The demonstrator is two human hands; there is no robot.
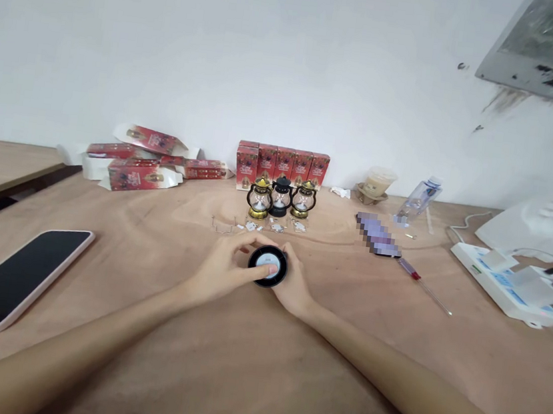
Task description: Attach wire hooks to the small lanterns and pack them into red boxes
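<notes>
A round black object (257,279) with a pale disc in its face is held between my hands above the middle of the table. My left hand (229,265) grips its left side, the thumb lying across the disc. Around its right side and underneath curls my right hand (294,283), its fingers partly hidden. Just beyond stand three small lanterns: a gold one (259,199), a black one (280,199) and another gold-topped one (303,200). Small white and clear pieces (277,226) lie in front of them.
Red boxes (284,163) stand by the wall; opened ones (134,176) lie left. A phone (20,276) is at left. To the right are another phone (378,236), a screwdriver (427,289), a bottle (418,199), a cup (378,181) and a power strip (503,285).
</notes>
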